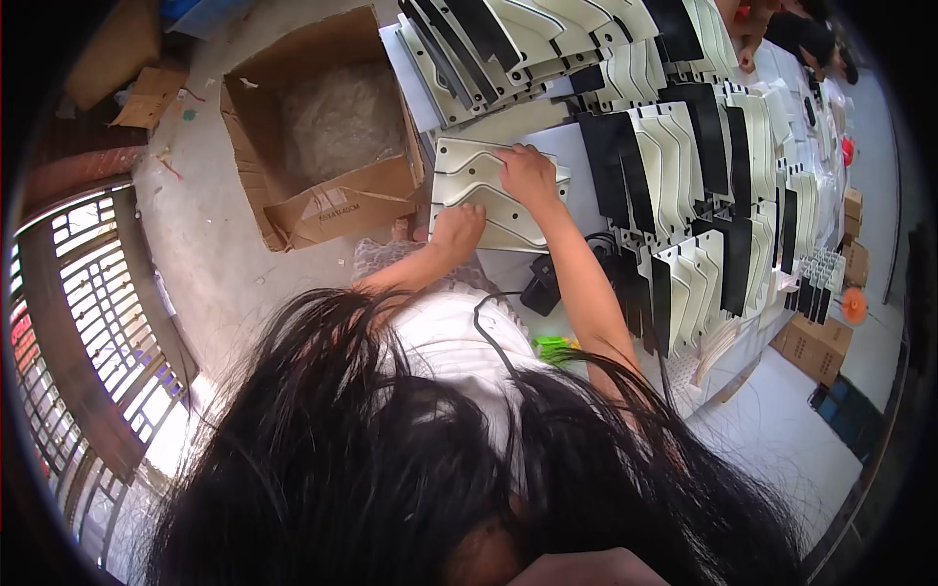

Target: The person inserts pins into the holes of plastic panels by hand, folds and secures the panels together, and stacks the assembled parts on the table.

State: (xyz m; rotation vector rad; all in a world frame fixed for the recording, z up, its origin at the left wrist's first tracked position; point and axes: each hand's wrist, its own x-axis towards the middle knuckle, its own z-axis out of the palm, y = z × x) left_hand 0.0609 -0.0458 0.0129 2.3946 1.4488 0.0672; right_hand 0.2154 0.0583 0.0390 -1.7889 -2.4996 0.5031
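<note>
A cream moulded panel [489, 181] with raised wavy ridges, thin black lines along them and dark round holes lies in front of me. My left hand [457, 230] is curled closed over its near left part, fingertips down on the surface. Higher up on the same panel, my right hand [528, 176] has its fingers bent and drawn together beside a black line. Whatever either hand pinches is too small or hidden to make out. Just beyond the panel, a stack of similar cream panels with black pieces [469, 59] rises on the table.
Rows of cream panels with black flaps [674, 166] fill the table to the right. An open cardboard box [322, 210] with clear plastic lining stands on the floor at left. A black device with a cable [540, 285] is near my right forearm. Another person's hand [747, 54] shows far right.
</note>
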